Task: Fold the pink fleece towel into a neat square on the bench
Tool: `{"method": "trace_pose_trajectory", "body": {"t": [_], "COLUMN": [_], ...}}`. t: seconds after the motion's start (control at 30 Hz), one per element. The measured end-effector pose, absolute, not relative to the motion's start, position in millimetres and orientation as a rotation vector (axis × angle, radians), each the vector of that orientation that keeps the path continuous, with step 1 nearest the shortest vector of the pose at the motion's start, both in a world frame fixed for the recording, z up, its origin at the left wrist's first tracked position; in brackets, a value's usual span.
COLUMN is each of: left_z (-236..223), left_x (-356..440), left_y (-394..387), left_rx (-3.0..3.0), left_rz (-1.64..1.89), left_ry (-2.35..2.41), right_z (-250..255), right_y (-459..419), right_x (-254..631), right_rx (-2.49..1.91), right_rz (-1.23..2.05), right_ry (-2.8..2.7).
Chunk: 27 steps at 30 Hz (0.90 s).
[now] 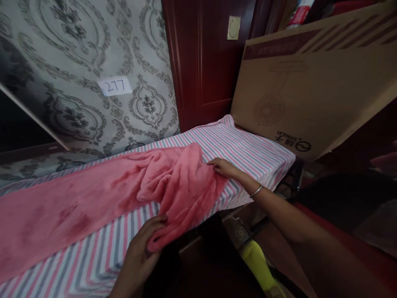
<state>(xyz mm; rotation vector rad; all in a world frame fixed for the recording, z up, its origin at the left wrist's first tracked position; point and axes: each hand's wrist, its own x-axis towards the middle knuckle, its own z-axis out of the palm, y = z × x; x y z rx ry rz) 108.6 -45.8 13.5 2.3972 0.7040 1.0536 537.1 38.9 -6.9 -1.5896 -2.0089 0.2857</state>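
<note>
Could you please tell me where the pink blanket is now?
In the head view, the blanket runs from the left edge to just past the middle, on the striped sheet, its bunched end at the left hand and right hand.

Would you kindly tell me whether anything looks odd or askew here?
Yes: the lettering on the cardboard box beyond the striped sheet is upside down. The pink blanket shows darker patches toward the left; stains or brushed pile, I cannot tell.

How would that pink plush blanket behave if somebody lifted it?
The pink plush blanket would probably droop, judging by its loose folds. Its fuzzy surface suggests it won't slip easily, while its thin, flat stretch hints at modest weight.
</note>
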Motion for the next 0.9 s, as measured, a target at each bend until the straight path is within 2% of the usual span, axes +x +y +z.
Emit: {"method": "trace_pose_trajectory", "body": {"t": [0.17,0.33,0.5,0.73,0.9], "left_z": [25,37,35,36,54], "left_x": [110,120,126,124,126], "left_y": [-49,-49,-47,-40,-41], "left_rx": [2.419,2.198,2.085,1.876,1.998], "left_rz": [1.159,1.345,1.33,1.244,1.342], "left_ry": [0.831,0.958,1.046,1.108,1.019], "right_z": [4,48,75,67,78], "right_y": [29,23,21,14,24], "right_x": [539,548,558,569,570], "right_rx": [-1.492,-1.425,-1.474,-1.548,-1.48], "right_rz": [0.142,-0.107,-0.021,0.121,0.046], "right_ry": [-1.917,-1.574,-1.596,-1.558,-1.441]}}
